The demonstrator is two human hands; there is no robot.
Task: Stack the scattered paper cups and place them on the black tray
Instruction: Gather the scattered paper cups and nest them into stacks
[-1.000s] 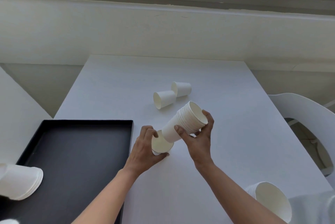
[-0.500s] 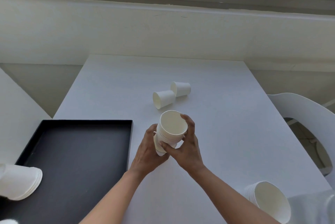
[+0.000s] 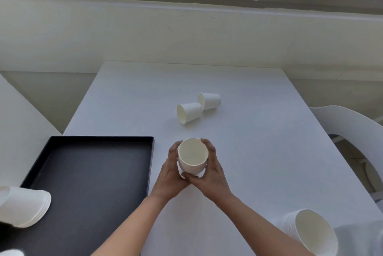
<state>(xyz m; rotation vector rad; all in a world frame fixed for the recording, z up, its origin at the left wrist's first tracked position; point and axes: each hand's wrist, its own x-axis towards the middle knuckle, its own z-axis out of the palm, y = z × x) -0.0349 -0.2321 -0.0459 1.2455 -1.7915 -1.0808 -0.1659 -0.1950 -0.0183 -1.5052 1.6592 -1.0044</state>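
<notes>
Three nested stacks showed. The near-right stack of white paper cups [image 3: 308, 233] leaned at the desk's front edge, mouth towards the camera. The near-left stack of white paper cups [image 3: 22, 208] lay on its side over the near left corner of the flat black rectangular tray [image 3: 93, 172], rims pointing right.

Beyond them, just right of the tray's right rim, the held stack of white paper cups [image 3: 192, 156] sat between both grips. The left grip [image 3: 170, 175] curled round its left wall and base, and the right grip [image 3: 211, 175] wrapped its right wall, thumb across the front. Plain, cream inside, its long axis was nearly upright, mouth up.

Farther on the white desk [image 3: 259, 152], the nearer loose white paper cup [image 3: 189, 112] and the farther loose white paper cup [image 3: 210, 100] lay touching on their sides, mouths leftward. A white plastic chair [image 3: 342, 123] stood at the right.
</notes>
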